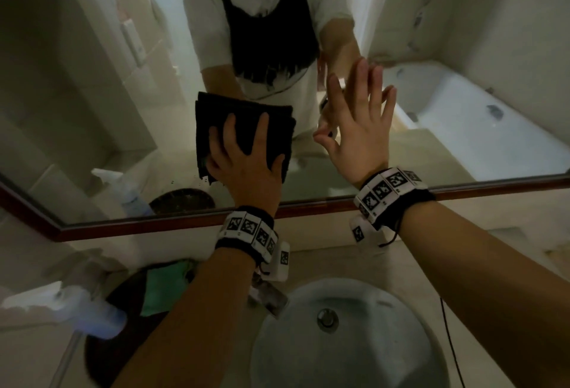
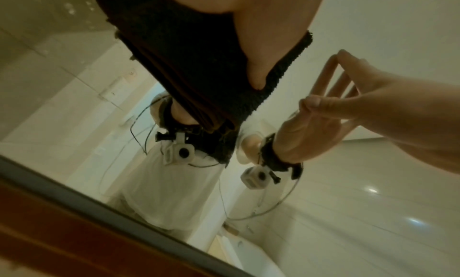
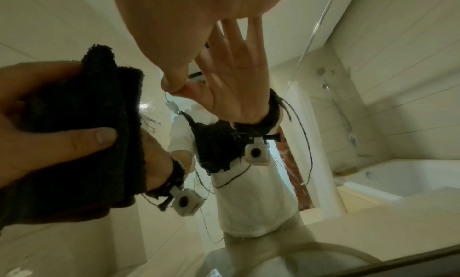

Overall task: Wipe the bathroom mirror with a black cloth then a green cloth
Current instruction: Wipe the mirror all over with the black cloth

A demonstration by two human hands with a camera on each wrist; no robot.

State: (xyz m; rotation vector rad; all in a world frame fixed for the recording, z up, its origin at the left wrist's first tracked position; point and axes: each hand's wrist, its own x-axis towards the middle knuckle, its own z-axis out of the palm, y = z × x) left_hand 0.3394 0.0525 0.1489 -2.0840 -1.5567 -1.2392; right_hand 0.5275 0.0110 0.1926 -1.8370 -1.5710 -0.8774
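Currently the black cloth (image 1: 243, 131), folded into a thick pad, lies flat against the mirror (image 1: 92, 94) in its lower middle area, above the brown frame (image 1: 172, 227). Left hand (image 1: 246, 168) presses the cloth to the glass with spread, mostly straight fingers (image 1: 229, 131); in the right wrist view the thumb (image 3: 82, 139) lies across the cloth's face. Right hand (image 1: 357, 116) is released and holds nothing: palm toward the glass, fingers extended, just beside the cloth to its right. In the wrist views its fingertips (image 2: 343, 55) meet their reflection, so they touch the mirror.

Green cloth (image 1: 163, 292) lies crumpled on a dark mat (image 1: 123, 304) on the table (image 1: 431, 267), below the mirror and left of the left forearm, apart from both hands. A white spray bottle (image 1: 77, 307) stands near the mat's left edge, blurred. A white round sink (image 1: 348, 341) is set in the table below the hands, with a metal tap (image 1: 268, 295) at its rear left rim. Both wrists carry bands with black-and-white markers (image 1: 249, 230). Reflected in the mirror are a bathtub (image 1: 462, 128) and the person's white shirt
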